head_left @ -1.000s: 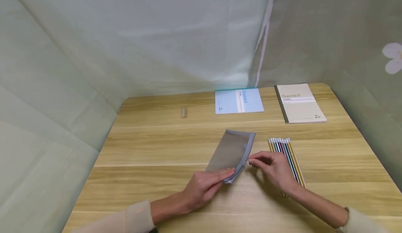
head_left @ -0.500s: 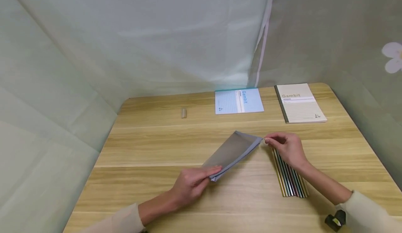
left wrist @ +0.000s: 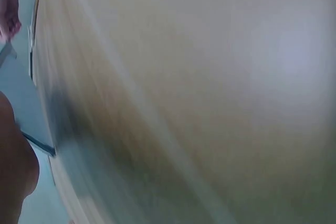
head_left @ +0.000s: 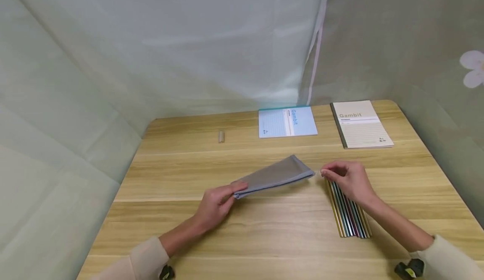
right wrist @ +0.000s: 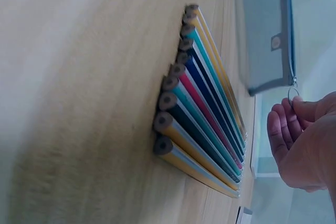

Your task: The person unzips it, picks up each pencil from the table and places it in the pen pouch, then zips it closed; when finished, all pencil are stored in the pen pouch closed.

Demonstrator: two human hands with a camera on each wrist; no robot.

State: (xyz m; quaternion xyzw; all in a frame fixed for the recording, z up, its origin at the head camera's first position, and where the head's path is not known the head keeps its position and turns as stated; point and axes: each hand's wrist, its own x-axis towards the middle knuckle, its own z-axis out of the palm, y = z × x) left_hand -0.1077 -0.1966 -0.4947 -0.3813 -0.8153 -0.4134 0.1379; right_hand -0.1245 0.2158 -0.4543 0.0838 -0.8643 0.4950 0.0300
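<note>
A grey translucent zip pencil pouch (head_left: 272, 176) with blue-grey edging is held slanting over the table. My left hand (head_left: 212, 209) grips its left end, thumb below and fingers on top. At the opposite corner, my right hand (head_left: 349, 181) pinches the ring (right wrist: 289, 96) of the zip pull between thumb and forefinger. The zip slider (right wrist: 295, 82) sits at that corner of the pouch in the right wrist view. Under the right hand lies a row of unsharpened pencils (right wrist: 202, 95) in yellow, teal, dark blue and red; the hand hides their far ends in the head view.
A blue notebook (head_left: 274, 124) and a cream notebook (head_left: 363, 131) lie along the table's back edge. Left of them is a small tan block (head_left: 221, 136). Cloth curtains (head_left: 211, 49) hang close around the wooden table (head_left: 170, 171).
My right hand has drawn the zip pull along the pouch's edge to its right corner. My left hand has moved left, turning the pouch flatter across the view. The pencils stay put.
</note>
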